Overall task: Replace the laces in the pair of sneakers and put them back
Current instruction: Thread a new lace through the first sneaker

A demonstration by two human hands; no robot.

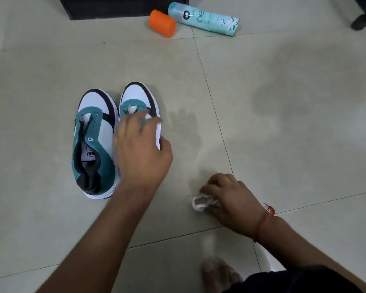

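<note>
Head view, looking down at the tiled floor [262,102]. Two teal, white and black sneakers stand side by side, toes pointing away from me, eyelets unlaced. The left sneaker [94,142] stands free, its tongue label visible. The right sneaker [138,98] is just beside it and largely covered by my left hand [142,151], which lies over its midsection with fingers spread across the top and the thumb against the white sole on the outer side; the fingers are blurred, so how firm the hold is I cannot tell, but the hand wraps the shoe. To the right of the pair and nearer to me, my right hand [230,199] rests on the floor with fingers curled over a bundle of white laces [203,203], part of which shows past the fingertips. A red thread [265,220] circles that wrist. My bare foot [218,275] shows at the bottom edge. Well beyond the sneakers, an orange cap [162,23] lies just beside a turquoise spray can [205,19] on its side, near a dark piece of furniture [123,6].
</note>
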